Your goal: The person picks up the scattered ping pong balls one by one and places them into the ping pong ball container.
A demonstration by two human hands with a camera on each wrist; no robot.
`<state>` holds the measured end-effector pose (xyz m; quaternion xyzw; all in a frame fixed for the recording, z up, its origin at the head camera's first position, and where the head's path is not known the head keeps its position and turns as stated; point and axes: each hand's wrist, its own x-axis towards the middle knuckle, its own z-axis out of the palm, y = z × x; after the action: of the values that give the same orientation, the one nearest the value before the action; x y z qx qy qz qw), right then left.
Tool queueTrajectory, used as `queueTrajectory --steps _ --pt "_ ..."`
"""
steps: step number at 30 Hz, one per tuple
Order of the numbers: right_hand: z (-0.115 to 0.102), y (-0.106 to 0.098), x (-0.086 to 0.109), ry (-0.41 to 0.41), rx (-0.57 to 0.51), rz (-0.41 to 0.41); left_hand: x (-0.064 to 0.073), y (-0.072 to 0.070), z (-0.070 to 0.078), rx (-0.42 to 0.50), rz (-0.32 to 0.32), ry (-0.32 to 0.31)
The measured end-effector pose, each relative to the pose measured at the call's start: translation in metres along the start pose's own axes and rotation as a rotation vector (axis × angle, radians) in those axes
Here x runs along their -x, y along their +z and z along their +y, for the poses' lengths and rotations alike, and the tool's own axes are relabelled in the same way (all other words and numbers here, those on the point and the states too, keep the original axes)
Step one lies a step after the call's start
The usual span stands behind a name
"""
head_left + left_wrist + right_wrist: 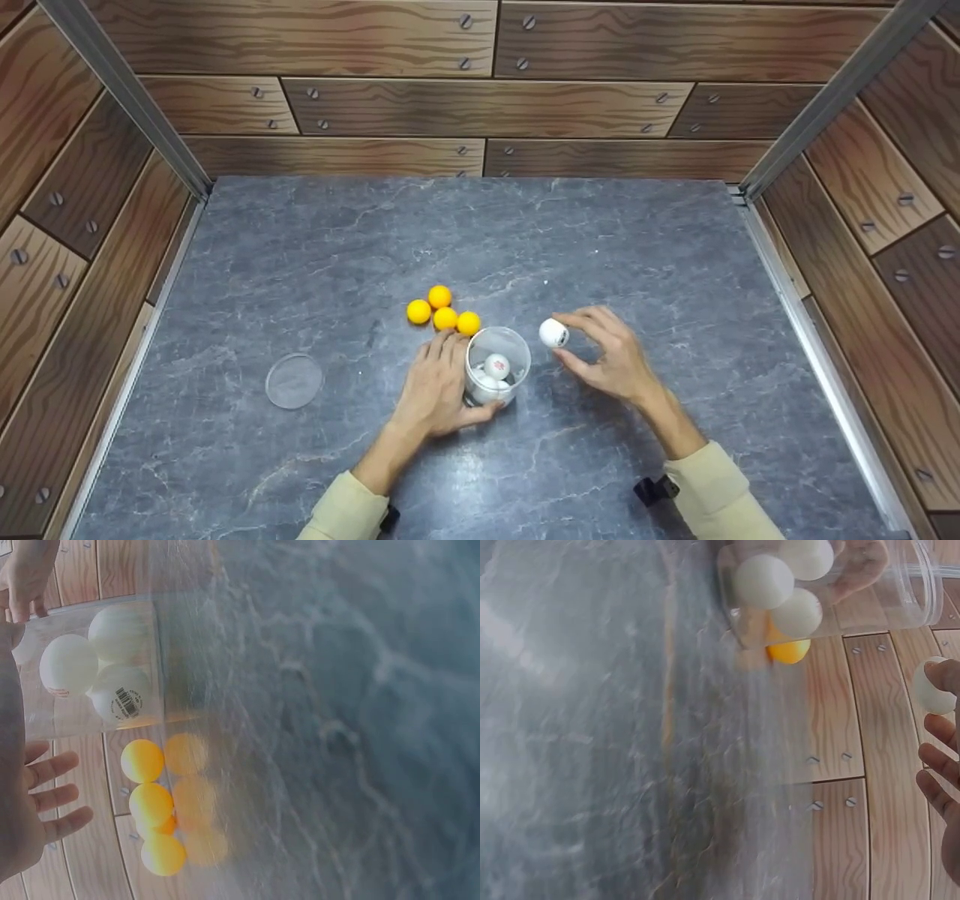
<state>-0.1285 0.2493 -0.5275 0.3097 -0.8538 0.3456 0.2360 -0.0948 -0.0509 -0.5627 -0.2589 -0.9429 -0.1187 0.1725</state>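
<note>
A clear plastic jar [517,349] stands upright with several white ping-pong balls [496,367] inside. My left hand [439,382] holds it from the left side, thumb across the near side. In the left wrist view, the fingers [56,769] look fairly straight beside the jar [45,709]. To the right of the rim, my right hand [611,356] pinches a white ping-pong ball [553,332] between thumb and fingertips, apart from the jar. That ball [932,688] also shows at the edge of the right wrist view. Several orange ping-pong balls [445,319] lie just beyond the left hand.
A round clear lid [294,381] lies flat on the left of the grey marbled surface [637,247]. Wood-patterned panels [480,105] wall the back and both sides, with metal rails [817,360] along the side edges.
</note>
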Motion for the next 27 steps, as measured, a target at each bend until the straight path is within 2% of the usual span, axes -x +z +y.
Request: queueTrajectory --steps 7,13,27 --pt "-0.007 0.002 -0.008 -0.015 -0.031 0.025 0.000 0.003 -0.001 -0.015 0.030 0.017" --pt "-0.015 0.003 -0.014 -0.022 -0.049 0.032 0.000 0.003 -0.001 -0.021 0.030 0.014" --pt "-0.030 0.006 -0.026 -0.112 -0.062 0.017 0.000 0.002 -0.001 -0.018 0.011 0.006"
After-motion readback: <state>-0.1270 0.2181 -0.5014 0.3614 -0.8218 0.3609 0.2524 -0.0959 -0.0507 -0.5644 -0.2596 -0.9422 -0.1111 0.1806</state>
